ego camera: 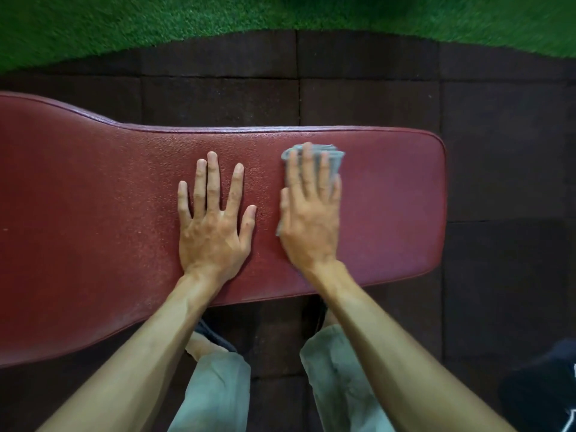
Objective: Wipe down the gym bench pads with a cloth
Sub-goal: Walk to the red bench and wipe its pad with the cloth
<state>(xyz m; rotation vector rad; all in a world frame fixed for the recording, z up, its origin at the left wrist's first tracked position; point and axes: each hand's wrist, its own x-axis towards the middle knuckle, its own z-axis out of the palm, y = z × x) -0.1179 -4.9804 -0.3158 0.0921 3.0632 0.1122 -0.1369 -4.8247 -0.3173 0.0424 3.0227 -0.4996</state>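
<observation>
A dark red padded gym bench pad runs across the view, wide at the left and narrowing to a rounded end at the right. My left hand lies flat on the pad with its fingers spread, holding nothing. Just to its right, my right hand presses flat on a folded grey cloth, which shows past the fingertips and along the thumb side. The cloth lies on the narrow part of the pad, short of its right end.
Dark rubber floor tiles surround the bench. Green artificial turf covers the floor beyond them. My legs in light grey trousers stand against the pad's near edge. A dark object sits at the lower right.
</observation>
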